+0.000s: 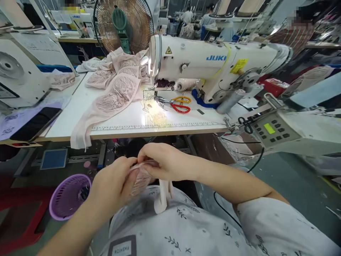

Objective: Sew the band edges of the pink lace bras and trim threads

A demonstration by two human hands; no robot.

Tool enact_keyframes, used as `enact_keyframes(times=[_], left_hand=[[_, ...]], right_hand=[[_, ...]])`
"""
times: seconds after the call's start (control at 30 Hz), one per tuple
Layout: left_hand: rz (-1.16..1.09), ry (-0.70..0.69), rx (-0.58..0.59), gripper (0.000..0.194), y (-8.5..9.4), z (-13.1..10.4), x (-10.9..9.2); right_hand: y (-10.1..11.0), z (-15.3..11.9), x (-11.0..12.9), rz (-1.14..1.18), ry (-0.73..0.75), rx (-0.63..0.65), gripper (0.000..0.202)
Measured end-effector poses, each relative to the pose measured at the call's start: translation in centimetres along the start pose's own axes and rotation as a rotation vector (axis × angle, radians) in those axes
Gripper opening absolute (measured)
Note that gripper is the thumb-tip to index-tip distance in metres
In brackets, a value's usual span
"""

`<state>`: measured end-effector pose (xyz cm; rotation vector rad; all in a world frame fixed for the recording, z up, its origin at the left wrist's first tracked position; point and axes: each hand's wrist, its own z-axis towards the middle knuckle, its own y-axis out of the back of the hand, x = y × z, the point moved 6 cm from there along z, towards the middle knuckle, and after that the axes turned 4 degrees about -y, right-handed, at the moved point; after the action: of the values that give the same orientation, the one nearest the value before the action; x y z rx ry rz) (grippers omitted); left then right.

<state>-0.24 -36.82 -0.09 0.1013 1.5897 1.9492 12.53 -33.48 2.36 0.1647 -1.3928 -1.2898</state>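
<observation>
Both my hands hold a small pink lace piece over my lap, below the table's front edge. My left hand cups it from the left. My right hand pinches its top edge, fingers closed on the fabric. A pale strap hangs down from the piece. On the table ahead stands a white JUKI sewing machine, its lamp lighting the needle area.
A pile of pink lace pieces lies on the white table at the left. Red and yellow scissors lie by the needle. A control panel sits right, a purple basket on the floor left, a fan behind.
</observation>
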Motion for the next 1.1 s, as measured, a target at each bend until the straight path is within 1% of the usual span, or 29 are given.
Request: enact_keyframes(times=[0.07,0.1,0.23,0.33,0.4,0.53,0.6,0.7,0.73,0.8,0.83,0.87,1.0,1.1], left_hand=[[-0.143,0.048,0.165,0.029,-0.7,0.2,0.7],[-0.198,0.063,0.23,0.028,-1.0,0.3,0.9],[-0.326,0.1,0.421,0.028,-2.6,0.9,2.0],[-0.398,0.158,0.571,0.028,-3.9,1.0,3.3],[-0.432,0.193,0.637,0.029,-4.6,1.2,4.2],[-0.501,0.217,0.72,0.027,-5.8,1.9,5.4],[-0.514,0.216,0.754,0.028,-6.6,2.4,5.5],[-0.513,0.218,0.829,0.03,-8.0,3.0,5.2],[-0.508,0.219,0.856,0.031,-8.5,3.1,5.1],[-0.494,0.216,0.894,0.03,-9.2,3.1,5.0],[-0.488,0.214,0.901,0.029,-9.4,3.1,5.1],[-0.486,0.214,0.904,0.028,-9.5,3.0,5.1],[-0.484,0.223,0.888,0.026,-9.5,2.6,5.2],[-0.43,0.206,0.836,0.027,-9.2,2.6,5.3]], right_hand=[[-0.8,-0.6,-1.1,0.057,-0.018,0.091,0.009],[-1.2,-0.9,-1.6,0.071,-0.013,0.136,0.013],[-3.3,-2.7,-3.8,0.047,-0.007,0.264,0.034],[-4.4,-4.3,-6.0,0.025,-0.066,0.304,0.04],[-4.7,-5.2,-7.4,0.053,-0.1,0.299,0.042],[-4.8,-6.3,-9.1,0.249,-0.07,0.268,0.046],[-5.6,-6.3,-9.9,0.363,-0.105,0.321,0.046],[-7.4,-6.1,-11.2,0.495,-0.233,0.449,0.037],[-7.8,-6.1,-11.5,0.534,-0.262,0.474,0.032],[-8.2,-5.9,-12.1,0.59,-0.279,0.48,0.02],[-8.2,-6.0,-12.4,0.603,-0.272,0.471,0.015],[-8.0,-6.1,-12.7,0.609,-0.258,0.458,0.014],[-6.3,-7.3,-13.9,0.61,-0.208,0.408,0.032],[-4.7,-8.7,-14.7,0.574,-0.214,0.394,0.037]])
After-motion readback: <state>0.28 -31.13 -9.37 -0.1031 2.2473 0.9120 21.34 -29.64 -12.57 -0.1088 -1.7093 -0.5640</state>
